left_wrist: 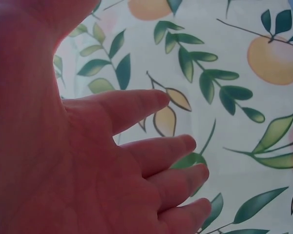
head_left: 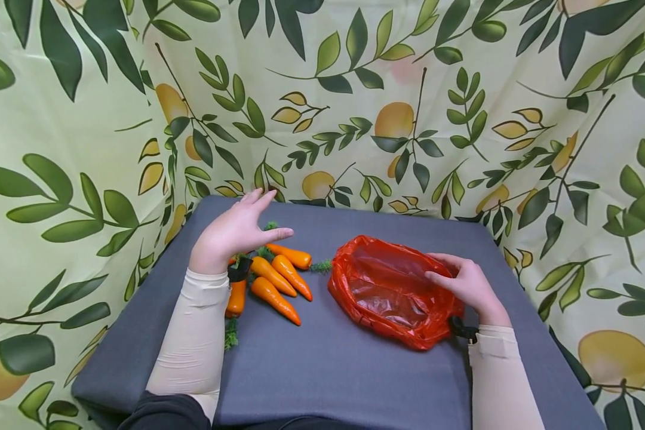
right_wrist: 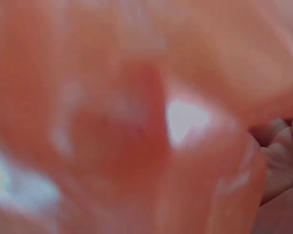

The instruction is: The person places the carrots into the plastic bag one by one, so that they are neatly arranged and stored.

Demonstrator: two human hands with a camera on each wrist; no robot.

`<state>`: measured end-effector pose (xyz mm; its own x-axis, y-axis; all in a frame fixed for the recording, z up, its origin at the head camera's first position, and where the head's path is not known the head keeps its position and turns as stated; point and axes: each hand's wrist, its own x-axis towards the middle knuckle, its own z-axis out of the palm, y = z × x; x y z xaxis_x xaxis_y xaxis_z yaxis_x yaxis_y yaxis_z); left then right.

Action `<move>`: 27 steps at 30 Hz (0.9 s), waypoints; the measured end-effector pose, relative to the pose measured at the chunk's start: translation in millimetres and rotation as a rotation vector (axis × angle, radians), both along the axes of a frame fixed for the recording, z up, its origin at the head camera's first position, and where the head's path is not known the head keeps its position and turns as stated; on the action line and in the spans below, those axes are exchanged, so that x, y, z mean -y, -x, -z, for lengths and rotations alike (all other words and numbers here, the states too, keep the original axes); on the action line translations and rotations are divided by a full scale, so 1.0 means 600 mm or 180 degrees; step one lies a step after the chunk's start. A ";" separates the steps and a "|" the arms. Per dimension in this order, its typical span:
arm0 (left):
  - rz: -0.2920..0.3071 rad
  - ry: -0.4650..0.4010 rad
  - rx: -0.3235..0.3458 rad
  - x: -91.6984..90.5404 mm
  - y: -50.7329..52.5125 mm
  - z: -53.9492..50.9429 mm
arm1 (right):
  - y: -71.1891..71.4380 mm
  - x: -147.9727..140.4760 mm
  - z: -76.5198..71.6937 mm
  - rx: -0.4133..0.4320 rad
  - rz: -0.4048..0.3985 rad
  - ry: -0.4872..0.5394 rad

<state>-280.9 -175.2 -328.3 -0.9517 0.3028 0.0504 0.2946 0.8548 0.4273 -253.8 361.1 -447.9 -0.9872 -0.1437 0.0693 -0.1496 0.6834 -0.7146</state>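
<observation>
- We are looking at a grey table (head_left: 322,364), on which orange carrots (head_left: 292,277) are lying at the left and a red plastic bag (head_left: 349,301) is resting at the right
- We are seeing the left hand (head_left: 233,230) being held raised near the far end of the carrots, its thumb and fingers standing apart and grasping nothing; in the left wrist view its four fingers are extending toward the right
- We are finding the right hand (head_left: 473,286) at the right rim of the bag, where thumb and fingers are clamping the thin film, the thumb lying on the inner side
- We are viewing the bag with its wide mouth facing upward and its rim crumpling; in the right wrist view its film is filling most of the field as a blur
- We are noting four carrots fanning out, tips mostly pointing near and right, while another is lying partly behind the left wrist; green tops (head_left: 321,266) are showing among and beside them
- We are observing pale sleeves (head_left: 193,334) covering both forearms, and a leaf-and-fruit patterned cloth (head_left: 349,143) hanging at the left, far and right sides
</observation>
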 end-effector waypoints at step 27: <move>-0.0343 -0.1334 -0.0914 0.128 -0.055 0.012 | -0.001 0.025 -0.012 0.0057 0.0112 0.0137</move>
<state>-247.6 -252.2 -335.2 -0.9064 0.1017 0.4100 0.3700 0.6596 0.6543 -253.4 345.9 -440.9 -0.9927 -0.1062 0.0568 -0.1129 0.6566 -0.7457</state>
